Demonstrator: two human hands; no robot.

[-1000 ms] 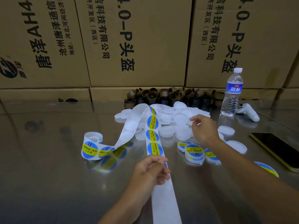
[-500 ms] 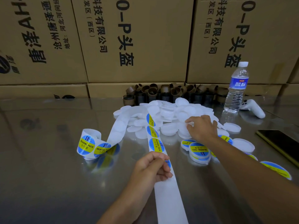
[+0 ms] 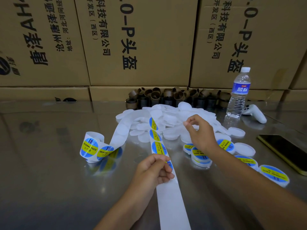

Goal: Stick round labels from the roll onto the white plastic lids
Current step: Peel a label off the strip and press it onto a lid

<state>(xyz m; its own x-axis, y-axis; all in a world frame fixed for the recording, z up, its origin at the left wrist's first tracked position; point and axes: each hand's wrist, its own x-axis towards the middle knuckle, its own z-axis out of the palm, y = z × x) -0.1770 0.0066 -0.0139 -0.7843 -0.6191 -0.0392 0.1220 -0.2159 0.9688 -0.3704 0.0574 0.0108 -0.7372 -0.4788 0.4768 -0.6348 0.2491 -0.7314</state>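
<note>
The label roll (image 3: 90,146) stands at the left of the steel table, and its backing strip (image 3: 172,201) loops over the lids and runs back toward me. Blue-and-yellow round labels (image 3: 158,147) sit on the strip. My left hand (image 3: 153,170) pinches the strip at a label's edge. A pile of white plastic lids (image 3: 167,120) lies behind it. My right hand (image 3: 200,131) hovers over the pile's right side with fingers curled and thumb near the index finger; against the white lids, whether it holds one is unclear. Labelled lids (image 3: 201,157) lie under the right wrist.
Cardboard boxes (image 3: 136,42) wall off the back. Brown cardboard cores (image 3: 166,97) line their base. A water bottle (image 3: 238,95) and a white controller (image 3: 255,112) stand at the right rear. A phone (image 3: 285,151) lies at the right edge, near more labelled lids (image 3: 274,175).
My right hand lifted off the lid pile and curled its fingers. My left hand kept hold of the strip, which slid slightly toward me.
</note>
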